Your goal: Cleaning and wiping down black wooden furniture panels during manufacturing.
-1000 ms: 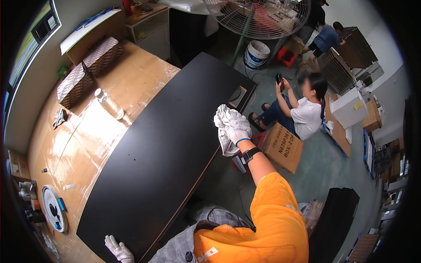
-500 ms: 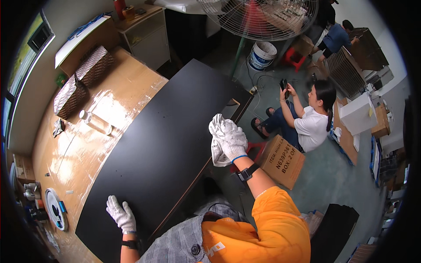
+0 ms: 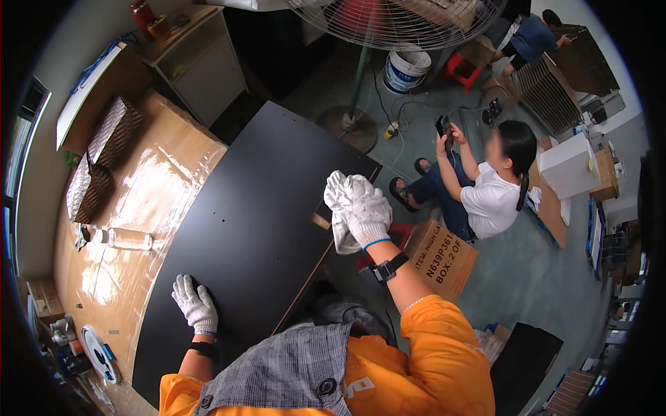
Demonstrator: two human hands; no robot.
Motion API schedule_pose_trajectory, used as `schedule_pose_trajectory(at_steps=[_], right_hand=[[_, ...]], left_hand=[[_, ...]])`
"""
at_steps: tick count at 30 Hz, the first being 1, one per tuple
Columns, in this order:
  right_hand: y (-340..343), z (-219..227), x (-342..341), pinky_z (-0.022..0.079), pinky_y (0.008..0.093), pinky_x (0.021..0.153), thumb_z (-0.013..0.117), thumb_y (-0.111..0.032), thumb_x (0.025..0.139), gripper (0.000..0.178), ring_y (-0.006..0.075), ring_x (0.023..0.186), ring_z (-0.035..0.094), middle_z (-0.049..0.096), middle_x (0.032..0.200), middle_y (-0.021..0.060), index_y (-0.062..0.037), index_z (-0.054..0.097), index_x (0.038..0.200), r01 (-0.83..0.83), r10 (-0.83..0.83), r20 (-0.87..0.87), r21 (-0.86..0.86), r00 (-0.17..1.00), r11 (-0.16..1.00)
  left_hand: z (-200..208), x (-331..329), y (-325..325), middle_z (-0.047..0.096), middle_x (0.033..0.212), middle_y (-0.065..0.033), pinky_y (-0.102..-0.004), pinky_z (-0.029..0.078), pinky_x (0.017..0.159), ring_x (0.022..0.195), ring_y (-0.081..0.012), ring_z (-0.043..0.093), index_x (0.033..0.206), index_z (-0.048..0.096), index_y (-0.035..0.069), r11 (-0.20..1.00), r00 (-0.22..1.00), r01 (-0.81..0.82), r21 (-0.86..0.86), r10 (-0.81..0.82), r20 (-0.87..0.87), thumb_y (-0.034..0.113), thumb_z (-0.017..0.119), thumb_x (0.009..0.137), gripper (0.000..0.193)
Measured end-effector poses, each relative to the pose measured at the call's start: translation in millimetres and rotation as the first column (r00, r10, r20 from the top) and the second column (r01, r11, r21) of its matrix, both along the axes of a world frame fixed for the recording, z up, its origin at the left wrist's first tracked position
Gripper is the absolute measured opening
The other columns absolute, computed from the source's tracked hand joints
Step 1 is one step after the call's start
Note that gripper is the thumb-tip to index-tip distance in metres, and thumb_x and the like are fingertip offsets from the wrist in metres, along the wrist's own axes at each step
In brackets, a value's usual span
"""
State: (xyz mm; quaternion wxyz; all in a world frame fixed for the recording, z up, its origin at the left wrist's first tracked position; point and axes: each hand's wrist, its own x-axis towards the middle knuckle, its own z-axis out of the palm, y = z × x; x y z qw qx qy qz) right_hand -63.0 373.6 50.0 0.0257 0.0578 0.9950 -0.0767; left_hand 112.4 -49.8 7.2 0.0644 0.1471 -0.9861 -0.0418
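L hand (image 3: pixel 195 305), gloved, lay open nr L edge of blk panel (image 3: pixel 253 208), prob. bracing it along wrapped worktop's (image 3: pixel 173 152) R edge, while gloved R hand (image 3: pixel 370 213) gripped wht cloth (image 3: pixel 338 194) at panel's R edge, likely bunched for firmer hold.

Left gloved hand (image 3: pixel 195 305) on blk panel (image 3: pixel 246 208) near end, right gloved hand (image 3: pixel 370 215) w/ wht cloth (image 3: pixel 337 187) by its right edge, clear btl (image 3: pixel 130 239) on tbl (image 3: pixel 94 277) at left, seated person (image 3: pixel 489 201) far right
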Motion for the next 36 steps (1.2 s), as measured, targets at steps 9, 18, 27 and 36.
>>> schedule_pose_trajectory(at_steps=[9,18,27,36], right_hand=[[-5,2,-2,0.046,0.0397,0.094,0.054,-0.05,0.085,0.066,0.0287,0.109,0.054,0.044,0.138,0.0068,-0.0136,0.04,0.138,-0.017,0.024,0.163,-0.044,0.986,0.999],[11,-9,-25,0.048,0.0409,0.091,0.048,-0.046,0.09,0.055,0.0298,0.105,0.057,0.046,0.136,0.0062,-0.0153,0.043,0.135,-0.048,0.051,-0.058,0.047,0.997,0.998],[23,19,-61,0.047,0.041,0.09,0.043,-0.047,0.093,0.046,0.0314,0.104,0.058,0.056,0.122,0.0113,-0.0128,0.054,0.122,0.058,-0.058,-0.04,-0.02,0.997,0.998],[6,0,-18,0.048,0.0403,0.088,0.051,-0.044,0.088,0.058,0.0283,0.107,0.056,0.046,0.134,0.0068,-0.0135,0.042,0.136,-0.078,0.075,0.031,0.111,0.997,0.991]], left_hand=[[6,-2,1,0.035,0.147,-0.0142,-0.048,0.013,0.116,0.14,-0.0335,0.025,0.136,0.043,0.005,1.0,1.0,0.003,0.007,-0.003,-0.007,0.022,0.046,0.094,0.045],[5,-2,-1,0.036,0.147,-0.0146,-0.0481,0.014,0.116,0.139,-0.0343,0.027,0.134,0.044,0.004,0.999,1.0,0.007,0.039,-0.006,-0.027,0.019,0.048,0.092,0.045],[5,-2,2,0.036,0.147,-0.0148,-0.0481,0.015,0.116,0.138,-0.0348,0.028,0.133,0.045,0.004,0.999,0.999,0.011,0.038,-0.01,-0.036,0.017,0.049,0.091,0.044],[6,-1,3,0.038,0.146,-0.0158,-0.049,0.015,0.115,0.137,-0.0358,0.029,0.132,0.047,0.003,0.999,0.998,0.006,0.043,-0.003,-0.067,0.017,0.05,0.091,0.044]])
